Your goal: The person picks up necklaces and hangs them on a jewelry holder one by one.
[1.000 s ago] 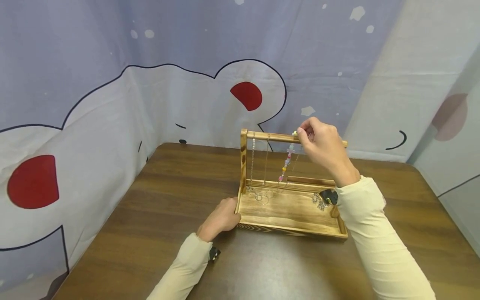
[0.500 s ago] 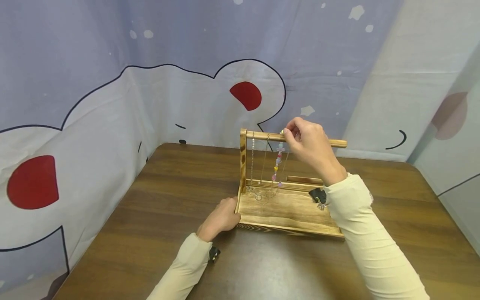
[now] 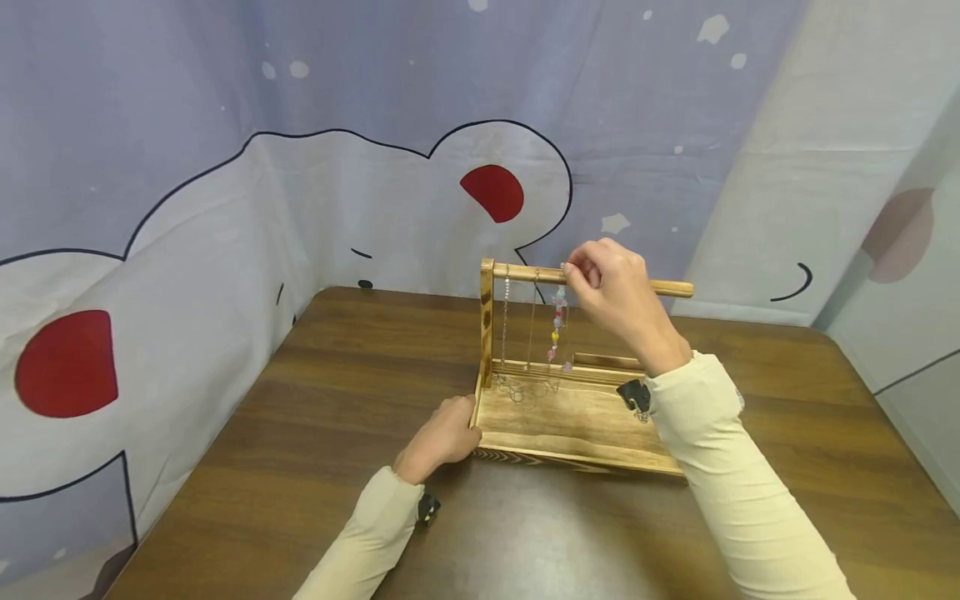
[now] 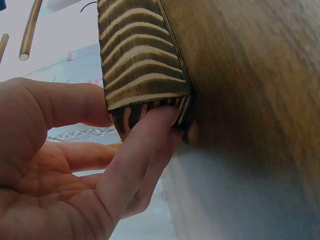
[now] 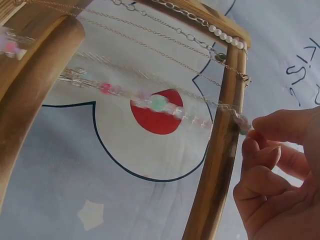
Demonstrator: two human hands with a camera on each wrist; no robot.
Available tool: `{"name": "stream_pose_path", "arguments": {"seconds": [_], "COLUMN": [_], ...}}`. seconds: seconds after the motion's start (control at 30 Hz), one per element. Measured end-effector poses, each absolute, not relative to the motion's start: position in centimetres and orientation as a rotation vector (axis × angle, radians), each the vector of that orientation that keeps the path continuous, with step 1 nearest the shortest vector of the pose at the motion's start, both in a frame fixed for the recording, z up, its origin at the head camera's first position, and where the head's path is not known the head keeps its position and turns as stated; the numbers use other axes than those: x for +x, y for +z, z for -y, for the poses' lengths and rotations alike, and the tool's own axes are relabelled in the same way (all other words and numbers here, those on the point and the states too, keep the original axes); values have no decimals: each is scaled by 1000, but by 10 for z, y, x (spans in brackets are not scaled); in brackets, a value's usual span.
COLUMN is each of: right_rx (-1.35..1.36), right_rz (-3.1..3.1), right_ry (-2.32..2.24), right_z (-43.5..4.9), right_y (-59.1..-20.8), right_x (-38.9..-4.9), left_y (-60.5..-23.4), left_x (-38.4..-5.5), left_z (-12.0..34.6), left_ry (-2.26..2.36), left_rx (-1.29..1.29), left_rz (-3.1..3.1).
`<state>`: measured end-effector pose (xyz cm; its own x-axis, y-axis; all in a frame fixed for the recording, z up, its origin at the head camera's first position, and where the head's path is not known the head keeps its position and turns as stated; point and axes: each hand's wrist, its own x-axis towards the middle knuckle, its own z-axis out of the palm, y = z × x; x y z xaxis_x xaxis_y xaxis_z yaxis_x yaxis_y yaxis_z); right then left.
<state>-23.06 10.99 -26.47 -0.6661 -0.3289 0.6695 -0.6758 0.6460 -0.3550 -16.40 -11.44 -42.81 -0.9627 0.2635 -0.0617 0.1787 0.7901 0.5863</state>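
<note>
My right hand (image 3: 618, 287) pinches the top of a beaded necklace (image 3: 557, 336) at the rod of a wooden jewelry stand (image 3: 487, 325). Pastel, pink and yellow beads hang below the rod; in the right wrist view the strand of beads (image 5: 160, 103) is blurred. To its left, a pearl-and-chain necklace (image 3: 506, 292) and a thin gold chain (image 3: 532, 321) hang from the same rod. My left hand (image 3: 442, 432) grips the left end of the stand's tray (image 3: 577, 457). In the left wrist view, thumb and fingers (image 4: 145, 150) hold the tray's striped corner (image 4: 145, 75).
The rod's right end (image 3: 678, 288) sticks out past my right hand. A silver chain heap (image 3: 642, 415) lies in the tray, partly hidden by the black wrist camera (image 3: 633, 393). The stand is on a brown table (image 3: 337, 400) before a printed curtain (image 3: 375, 208).
My right hand has moved left along the rod with the beaded necklace, mostly in the first half second, bringing it nearer the gold chain. My left hand has stayed on the tray.
</note>
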Motion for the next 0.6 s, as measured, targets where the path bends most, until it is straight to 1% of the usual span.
{"name": "stream_pose_path", "arguments": {"seconds": [0.2, 0.37, 0.6], "right_rx": [777, 726, 614], "right_rz": [2236, 2209, 2235], "right_ry": [834, 901, 1001], "right_z": [-117, -127, -152], "right_y": [-270, -277, -301], "right_x": [-226, -216, -194], "left_y": [-429, -428, -427], "left_x": [-164, -164, -164], "left_z": [114, 114, 115], "left_ry": [905, 894, 892], "left_rx": [362, 361, 355], "left_rz": [-2840, -2843, -2843]}}
